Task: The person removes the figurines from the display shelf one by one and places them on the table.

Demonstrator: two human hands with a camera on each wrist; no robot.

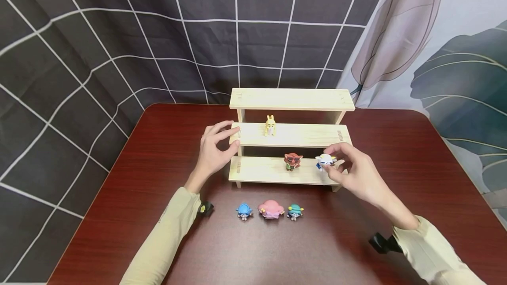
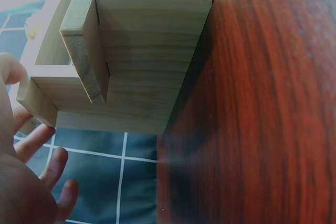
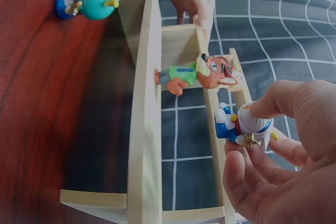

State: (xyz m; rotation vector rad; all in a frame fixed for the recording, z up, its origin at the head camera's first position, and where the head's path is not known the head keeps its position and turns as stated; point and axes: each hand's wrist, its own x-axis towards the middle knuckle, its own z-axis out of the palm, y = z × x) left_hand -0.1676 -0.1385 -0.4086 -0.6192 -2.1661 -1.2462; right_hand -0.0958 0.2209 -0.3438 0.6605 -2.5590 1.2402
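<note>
My right hand [image 1: 358, 173] pinches a small white figurine [image 3: 253, 119] with blue clothing and yellow tips between thumb and fingers. It holds the figurine over the right end of the lowest step. A fox figurine [image 1: 293, 162] with sunglasses and a green shirt stands on that step, left of the held one. At the left end of the middle step, my left hand [image 1: 214, 151] grips the pale wooden three-step shelf [image 1: 317, 134], thumb at the front corner and a fingertip farther back. A yellow rabbit-eared figurine [image 1: 270, 126] stands on the middle step.
On the dark red table [image 1: 190, 250], in front of the shelf, stand a blue figurine [image 1: 244, 211], a larger pink one [image 1: 271, 209] and a teal one [image 1: 295, 211]. Behind the table hangs a dark curtain [image 1: 206, 38] with a white grid.
</note>
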